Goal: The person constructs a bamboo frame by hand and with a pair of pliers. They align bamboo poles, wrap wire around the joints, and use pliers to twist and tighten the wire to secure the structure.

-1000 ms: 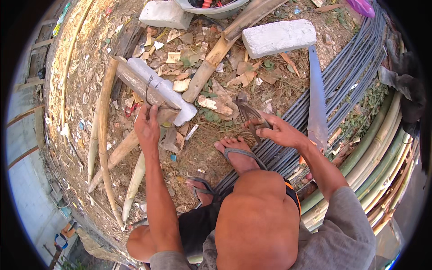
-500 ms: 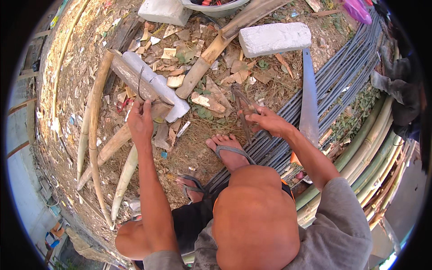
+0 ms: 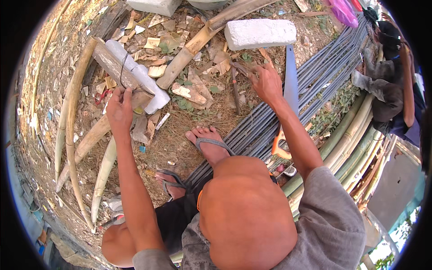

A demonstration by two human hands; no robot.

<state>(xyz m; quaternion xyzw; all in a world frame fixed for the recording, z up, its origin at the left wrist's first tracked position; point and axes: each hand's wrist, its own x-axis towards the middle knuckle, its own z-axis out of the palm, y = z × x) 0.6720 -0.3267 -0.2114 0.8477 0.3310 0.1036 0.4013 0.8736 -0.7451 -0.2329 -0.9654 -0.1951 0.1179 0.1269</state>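
Observation:
My left hand (image 3: pixel 119 108) is closed at the end of a brown length of wood or bamboo (image 3: pixel 113 66), its fingertips pinching a thin dark wire (image 3: pixel 122 69). The wire loops up over that piece, which lies against a pale concrete block (image 3: pixel 155 85). Round bamboo poles (image 3: pixel 85 141) run from beneath it toward the lower left. My right hand (image 3: pixel 268 84) is at a pair of rusty pincers (image 3: pixel 235 85), spread wide. One handle runs into my fingers; the other points down toward my foot.
A handsaw (image 3: pixel 291 81) with an orange handle lies across a bundle of steel bars (image 3: pixel 321 60). Beyond are a white block (image 3: pixel 260 34) and a bamboo length (image 3: pixel 189 55). Green bamboo poles (image 3: pixel 348 148) lie at right, near another person (image 3: pixel 389 85). Scraps litter the ground.
My right hand has moved up and away from my foot, and the pincers' handles have spread wide apart. My left hand stays on the wire. The whole view has shifted slightly.

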